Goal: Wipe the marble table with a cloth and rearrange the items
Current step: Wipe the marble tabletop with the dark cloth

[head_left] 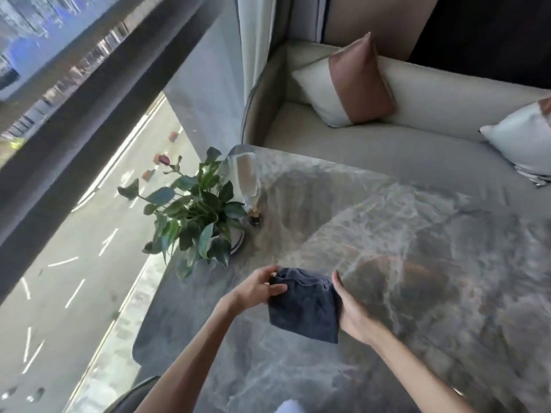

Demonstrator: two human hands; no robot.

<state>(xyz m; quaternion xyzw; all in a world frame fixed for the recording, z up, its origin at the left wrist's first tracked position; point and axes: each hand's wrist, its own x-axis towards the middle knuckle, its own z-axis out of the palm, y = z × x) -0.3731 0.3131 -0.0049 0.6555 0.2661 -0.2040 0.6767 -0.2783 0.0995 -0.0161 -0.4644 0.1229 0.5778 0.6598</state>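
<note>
Both hands hold a dark blue cloth (304,305) just above the marble table (417,263), near its left edge. The left hand (259,287) pinches the cloth's upper left corner between thumb and fingers. The right hand (351,311) grips its right side, fingers tucked behind the fabric and thumb up along the edge. The cloth hangs folded between them. At the table's far left corner a leafy plant (196,210) sits in a white pot, with a clear glass lamp (247,186) just beside it. Beyond the far edge, a sofa (357,138) carries two cushions (351,84).
</note>
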